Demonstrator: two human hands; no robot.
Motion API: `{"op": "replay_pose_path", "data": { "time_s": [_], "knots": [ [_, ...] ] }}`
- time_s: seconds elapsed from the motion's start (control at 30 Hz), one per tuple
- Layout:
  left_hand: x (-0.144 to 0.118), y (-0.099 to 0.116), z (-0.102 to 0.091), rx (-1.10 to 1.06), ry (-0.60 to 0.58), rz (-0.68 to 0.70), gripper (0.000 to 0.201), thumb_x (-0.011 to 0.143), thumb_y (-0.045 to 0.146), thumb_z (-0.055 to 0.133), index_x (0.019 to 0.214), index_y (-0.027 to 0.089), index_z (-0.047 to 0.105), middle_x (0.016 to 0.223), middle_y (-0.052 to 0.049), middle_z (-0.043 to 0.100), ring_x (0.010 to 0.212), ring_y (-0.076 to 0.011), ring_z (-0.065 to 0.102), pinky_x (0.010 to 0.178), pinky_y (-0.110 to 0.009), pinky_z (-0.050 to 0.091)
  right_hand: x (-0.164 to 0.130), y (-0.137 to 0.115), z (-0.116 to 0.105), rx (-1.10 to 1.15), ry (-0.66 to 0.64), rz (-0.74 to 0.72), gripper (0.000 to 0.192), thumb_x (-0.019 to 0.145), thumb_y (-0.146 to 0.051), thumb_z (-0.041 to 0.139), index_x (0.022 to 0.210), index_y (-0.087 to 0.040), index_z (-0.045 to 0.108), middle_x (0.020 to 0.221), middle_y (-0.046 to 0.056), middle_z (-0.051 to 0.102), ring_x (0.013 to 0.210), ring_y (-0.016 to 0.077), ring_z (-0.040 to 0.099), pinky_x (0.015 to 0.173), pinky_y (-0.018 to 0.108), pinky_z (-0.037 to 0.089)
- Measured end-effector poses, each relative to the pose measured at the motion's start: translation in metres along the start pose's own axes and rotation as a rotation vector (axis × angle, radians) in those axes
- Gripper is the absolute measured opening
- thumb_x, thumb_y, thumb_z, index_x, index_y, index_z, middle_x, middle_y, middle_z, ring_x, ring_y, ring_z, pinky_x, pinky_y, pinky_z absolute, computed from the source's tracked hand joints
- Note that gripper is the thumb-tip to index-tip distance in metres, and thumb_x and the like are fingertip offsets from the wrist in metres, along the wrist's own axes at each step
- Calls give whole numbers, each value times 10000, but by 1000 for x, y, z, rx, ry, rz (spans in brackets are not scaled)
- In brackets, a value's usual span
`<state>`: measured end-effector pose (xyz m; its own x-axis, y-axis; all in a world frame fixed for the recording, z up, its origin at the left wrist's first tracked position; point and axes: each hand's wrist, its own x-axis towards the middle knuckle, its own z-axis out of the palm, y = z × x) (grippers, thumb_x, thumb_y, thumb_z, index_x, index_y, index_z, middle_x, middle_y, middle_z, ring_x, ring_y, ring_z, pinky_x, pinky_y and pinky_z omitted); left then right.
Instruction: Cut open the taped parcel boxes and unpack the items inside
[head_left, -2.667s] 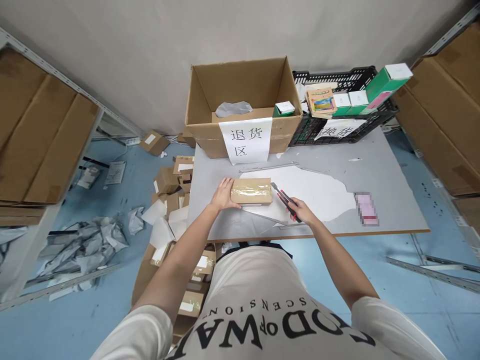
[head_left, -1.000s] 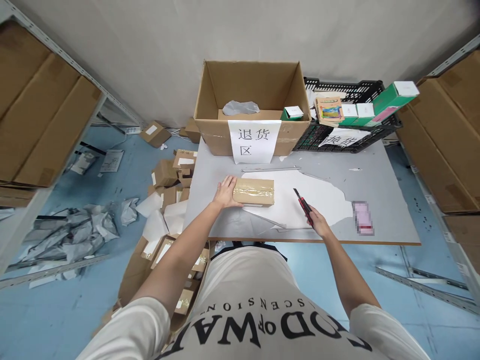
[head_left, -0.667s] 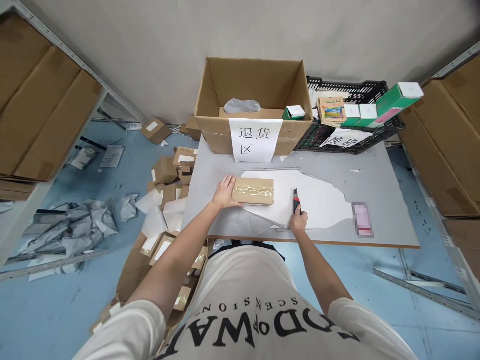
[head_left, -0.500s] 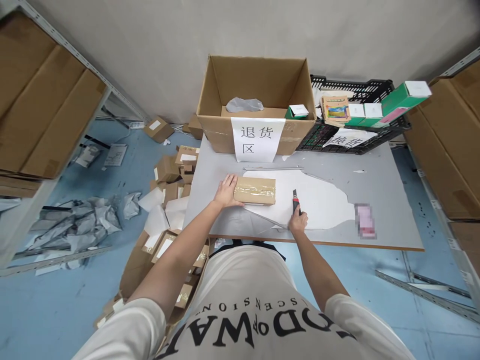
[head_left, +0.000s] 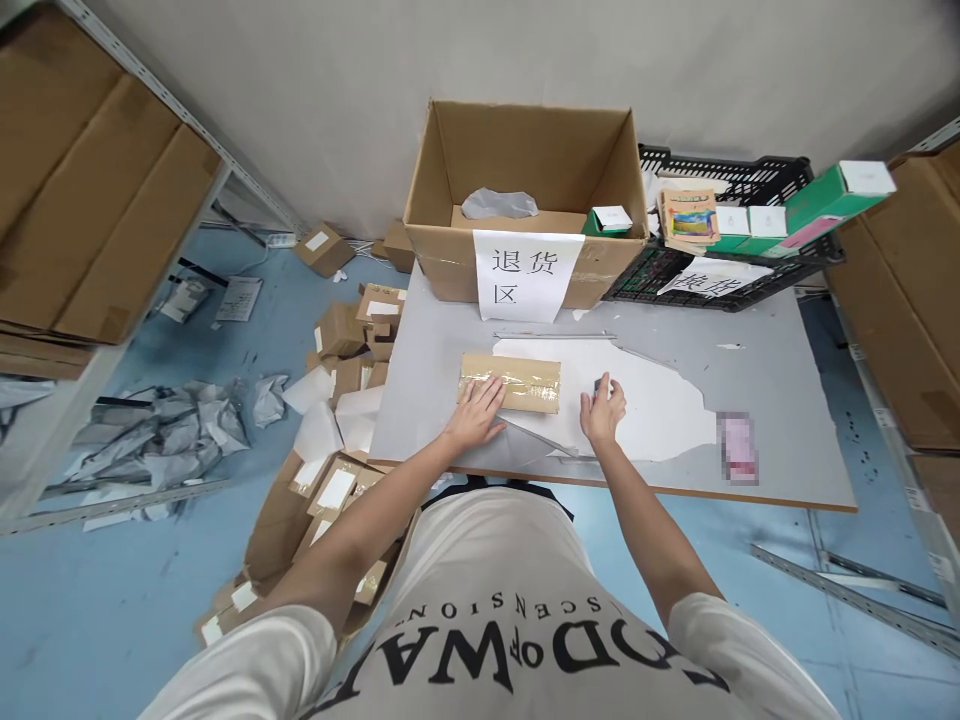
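A small cardboard box (head_left: 529,380) wrapped in clear tape lies on a white sheet (head_left: 660,400) on the grey table. My left hand (head_left: 478,412) rests on the box's left front part, fingers stretched over the top and thumb apart. To the right of the box, my right hand (head_left: 604,412) is closed around a utility knife (head_left: 598,385). Just a dark bit of the knife shows by the fingers; its blade cannot be made out. There is a gap between the right hand and the box.
Behind the box stands a large open carton (head_left: 450,265) with a paper sign. Beside it, a black crate (head_left: 630,285) holds green-and-white boxes. A pink blurred item (head_left: 739,447) lies on the table (head_left: 795,400) at right. Several small cartons (head_left: 341,330) crowd the floor at left.
My left hand has moved from the box's left end onto its top and front. The box is slightly turned. My right hand has shifted up, and the knife is now mostly hidden.
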<state>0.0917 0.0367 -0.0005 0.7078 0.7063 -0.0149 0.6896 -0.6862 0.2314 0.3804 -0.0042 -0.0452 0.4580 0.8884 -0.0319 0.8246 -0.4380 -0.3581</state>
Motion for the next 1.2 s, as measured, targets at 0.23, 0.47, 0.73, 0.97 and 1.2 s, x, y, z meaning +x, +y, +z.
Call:
{"op": "replay_pose_path", "data": {
  "time_s": [0.23, 0.47, 0.73, 0.97, 1.2],
  "knots": [
    [5, -7, 20, -44, 103, -34, 459, 939, 157, 350, 1394, 191, 399, 1395, -154, 470, 1377, -263, 310, 1120, -554, 193, 9, -9, 3, -19, -92, -2, 644, 876, -400, 370, 1467, -211, 197, 1428, 184, 254, 1261, 356, 289, 994, 533, 254],
    [6, -14, 19, -68, 131, -19, 438, 935, 173, 396, 1370, 208, 430, 1355, -151, 512, 1354, -255, 356, 1113, -542, 232, -26, 49, 21, -174, -263, 353, 762, 802, -496, 477, 1454, -198, 220, 1414, 220, 290, 1265, 376, 308, 946, 568, 309],
    [-1, -11, 15, -12, 89, -8, 478, 933, 228, 368, 1406, 160, 377, 1455, -130, 399, 1405, -247, 243, 1141, -490, 194, -20, 51, 24, -204, -287, 207, 671, 853, -395, 441, 1452, -156, 253, 1247, 204, 428, 1150, 356, 424, 897, 500, 402],
    [-8, -6, 5, 23, 33, 3, 601, 903, 293, 399, 1470, 151, 257, 1503, -117, 312, 1421, -251, 190, 1156, -456, 138, -21, 44, 23, -128, -299, 215, 602, 875, -242, 338, 1456, -110, 251, 1222, 227, 424, 1146, 362, 422, 909, 499, 399],
    [-12, -11, 8, 58, 51, 62, 576, 923, 304, 360, 1458, 111, 271, 1511, -127, 292, 1425, -249, 173, 1149, -436, 148, 21, -8, -47, 166, -69, -298, 596, 884, -206, 277, 1467, -119, 191, 1167, 176, 465, 1126, 300, 466, 972, 469, 381]
  ]
}}
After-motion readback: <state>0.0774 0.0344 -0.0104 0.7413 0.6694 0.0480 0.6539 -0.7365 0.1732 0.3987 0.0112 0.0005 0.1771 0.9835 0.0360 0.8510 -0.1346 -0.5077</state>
